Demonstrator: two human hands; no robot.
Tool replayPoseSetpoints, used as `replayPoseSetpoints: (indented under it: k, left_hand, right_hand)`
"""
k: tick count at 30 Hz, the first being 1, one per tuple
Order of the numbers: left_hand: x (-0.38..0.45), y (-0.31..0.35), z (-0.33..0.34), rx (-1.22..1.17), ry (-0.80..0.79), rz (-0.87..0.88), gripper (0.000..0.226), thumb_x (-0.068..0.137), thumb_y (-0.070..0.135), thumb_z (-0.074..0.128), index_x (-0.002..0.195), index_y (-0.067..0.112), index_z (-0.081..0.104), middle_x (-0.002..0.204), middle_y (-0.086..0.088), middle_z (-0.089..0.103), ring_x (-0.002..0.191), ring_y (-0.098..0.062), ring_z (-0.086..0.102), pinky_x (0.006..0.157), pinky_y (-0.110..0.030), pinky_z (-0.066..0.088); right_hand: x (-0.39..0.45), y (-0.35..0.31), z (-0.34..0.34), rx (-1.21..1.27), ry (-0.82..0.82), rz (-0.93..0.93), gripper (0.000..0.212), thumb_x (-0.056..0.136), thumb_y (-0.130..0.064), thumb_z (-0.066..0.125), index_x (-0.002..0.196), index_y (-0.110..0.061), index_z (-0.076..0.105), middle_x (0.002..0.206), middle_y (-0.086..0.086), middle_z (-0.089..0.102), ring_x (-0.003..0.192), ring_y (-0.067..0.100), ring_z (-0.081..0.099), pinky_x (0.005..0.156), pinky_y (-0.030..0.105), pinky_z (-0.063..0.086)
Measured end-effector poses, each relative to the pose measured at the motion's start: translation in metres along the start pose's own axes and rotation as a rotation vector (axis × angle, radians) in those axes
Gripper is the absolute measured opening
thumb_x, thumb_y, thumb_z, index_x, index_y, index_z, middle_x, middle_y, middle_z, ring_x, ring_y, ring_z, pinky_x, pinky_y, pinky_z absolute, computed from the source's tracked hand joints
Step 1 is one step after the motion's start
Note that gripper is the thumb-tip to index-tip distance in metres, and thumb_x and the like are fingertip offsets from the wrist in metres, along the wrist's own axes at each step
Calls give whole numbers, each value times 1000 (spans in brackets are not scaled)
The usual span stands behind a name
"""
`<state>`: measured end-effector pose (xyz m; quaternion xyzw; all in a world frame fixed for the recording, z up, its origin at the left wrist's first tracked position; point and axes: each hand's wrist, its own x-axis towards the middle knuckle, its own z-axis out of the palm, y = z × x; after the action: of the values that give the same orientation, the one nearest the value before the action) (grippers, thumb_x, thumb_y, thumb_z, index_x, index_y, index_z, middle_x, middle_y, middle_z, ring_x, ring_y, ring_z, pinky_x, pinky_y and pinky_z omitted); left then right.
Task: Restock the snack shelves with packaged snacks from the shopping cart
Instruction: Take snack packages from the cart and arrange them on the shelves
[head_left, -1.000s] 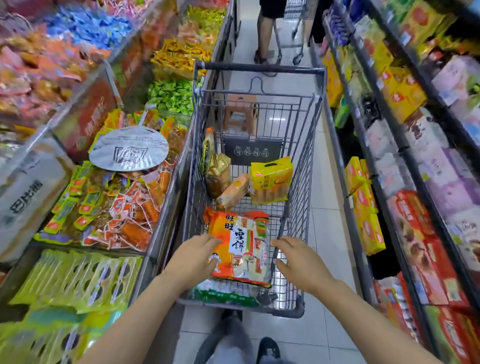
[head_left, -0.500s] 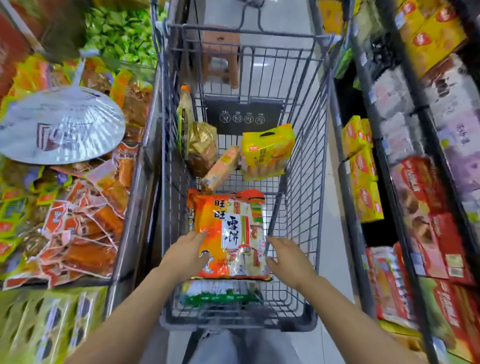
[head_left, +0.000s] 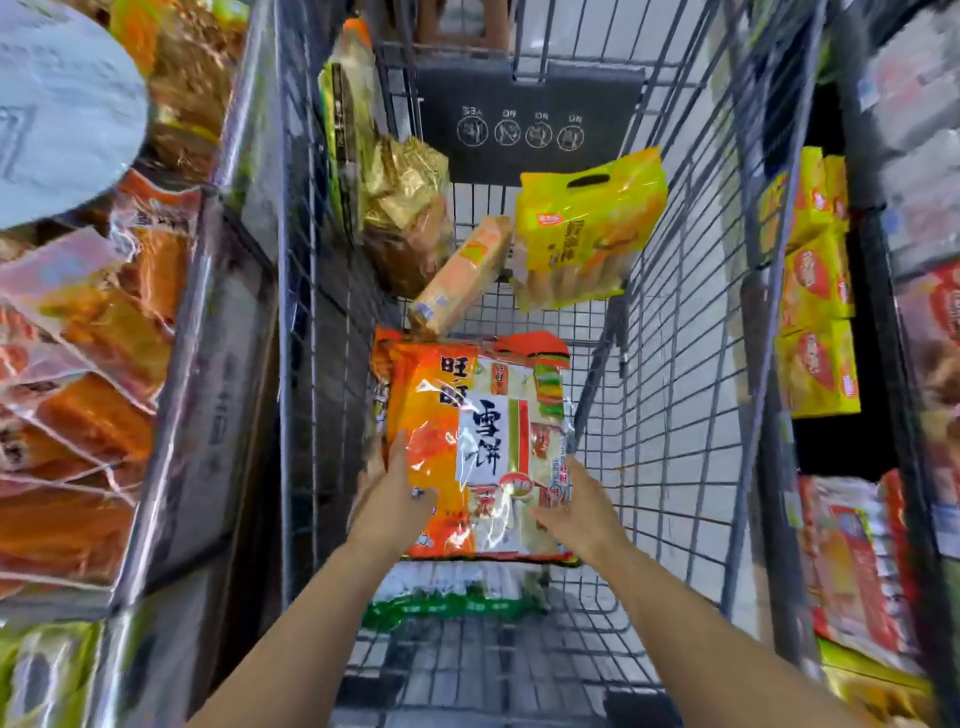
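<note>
Inside the shopping cart (head_left: 675, 364), both hands clasp the orange rice-cracker bag (head_left: 478, 447) by its near corners: left hand (head_left: 397, 506) and right hand (head_left: 576, 512), fingers curled round the edges, likely to keep the wide, floppy pack level for lifting toward the shelves.

A single head-worn wide-angle camera looks steeply down into the shopping cart (head_left: 675, 364) from close above. The cart fills the centre of the view. Shelves (head_left: 821, 312) flank both frame edges
</note>
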<state>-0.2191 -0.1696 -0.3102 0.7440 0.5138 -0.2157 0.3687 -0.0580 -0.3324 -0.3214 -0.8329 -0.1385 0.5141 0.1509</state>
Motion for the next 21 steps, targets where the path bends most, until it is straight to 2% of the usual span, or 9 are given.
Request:
replayPoseSetpoints:
  k: [1,3,5,6,8,10,12,16,21]
  left_hand:
    - [-1,-1,4,-49,4,-11,88,94,37,58,153,35,-9,161,6,-7,146,-23,19,108,-38,35]
    - [-2,-2,11,-87,19,1,93,94,38,58,151,37,-16,158,12,-3,134,-18,37,100,-29,41]
    - [-1,-7,15,-76,61,23,95,93,40,60,151,38,-15,162,3,3,146,-24,19,112,-40,31]
    - [0,-9,15,-85,66,23,95,92,38,62,151,38,-13,162,1,7,148,-25,10,116,-44,25]
    - [-2,-10,13,-136,63,22,93,92,30,64,153,34,-7,161,1,14,148,-22,11,116,-44,26]
    - [-11,-7,9,-143,61,23,92,92,26,65,155,27,-2,160,0,18,147,-23,17,115,-42,29]
    - [-25,-1,2,-99,72,42,92,90,30,67,155,20,3,160,-5,21,146,-26,22,113,-42,32]
    - [-62,9,-12,-93,79,76,95,85,30,73,154,12,10,157,-10,27,143,-27,29,112,-37,31]
    - [-112,29,-41,-159,106,108,98,84,29,75,155,14,9,151,-10,37,138,-25,35,107,-34,35]
  right_hand:
    - [10,8,9,64,-3,10,90,70,-44,76,144,-32,27,130,-9,50,109,18,60,93,35,50]
    - [30,26,24,155,18,24,99,48,-62,75,134,-37,33,120,-8,58,102,15,62,87,37,54]
    - [41,35,31,238,41,16,97,40,-62,76,124,-32,38,108,-7,64,97,16,64,84,38,54]
    - [42,36,32,266,49,26,97,41,-59,79,124,-29,38,108,-7,65,99,17,65,84,39,55]
    - [33,25,25,290,58,35,93,49,-44,84,126,-25,37,109,-4,65,98,18,66,84,40,56]
    - [14,14,16,276,55,65,75,64,-23,83,125,-17,39,99,-1,66,83,14,66,73,34,58]
    - [-3,9,10,276,39,105,71,73,-12,77,131,-7,36,92,-3,63,74,8,63,60,24,54]
    - [-42,13,-2,233,11,121,54,71,-16,79,118,-8,53,91,2,69,75,13,69,66,33,59]
    - [-96,5,-33,247,67,14,48,71,-24,81,110,-19,54,97,-5,68,83,10,66,72,29,55]
